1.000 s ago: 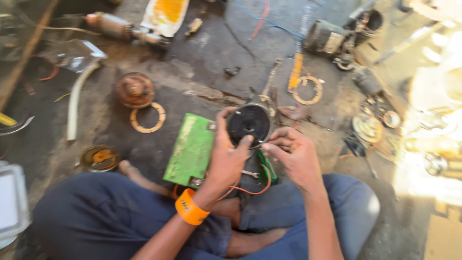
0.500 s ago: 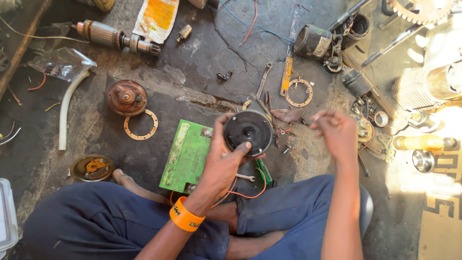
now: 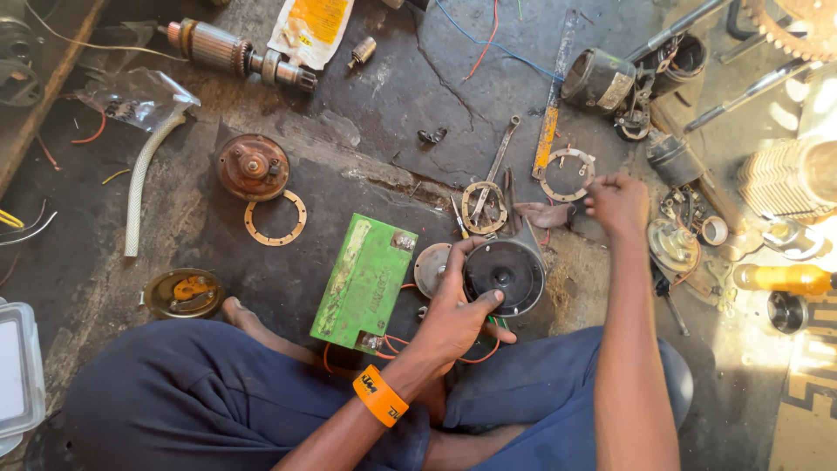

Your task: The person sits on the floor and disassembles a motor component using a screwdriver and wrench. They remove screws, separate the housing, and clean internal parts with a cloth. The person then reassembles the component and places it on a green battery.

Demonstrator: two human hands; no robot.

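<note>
At your ten o'clock lies a rusty round horn [image 3: 253, 166] with a gasket ring [image 3: 275, 218] just below; a motor armature [image 3: 235, 52] sits at eleven, a white hose [image 3: 144, 187] further left.

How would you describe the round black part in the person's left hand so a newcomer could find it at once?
Start at the green battery lying on the floor before the seated person. Just right of it, the left hand grips a round black horn, the only black disc here with a dark central hub.
</note>
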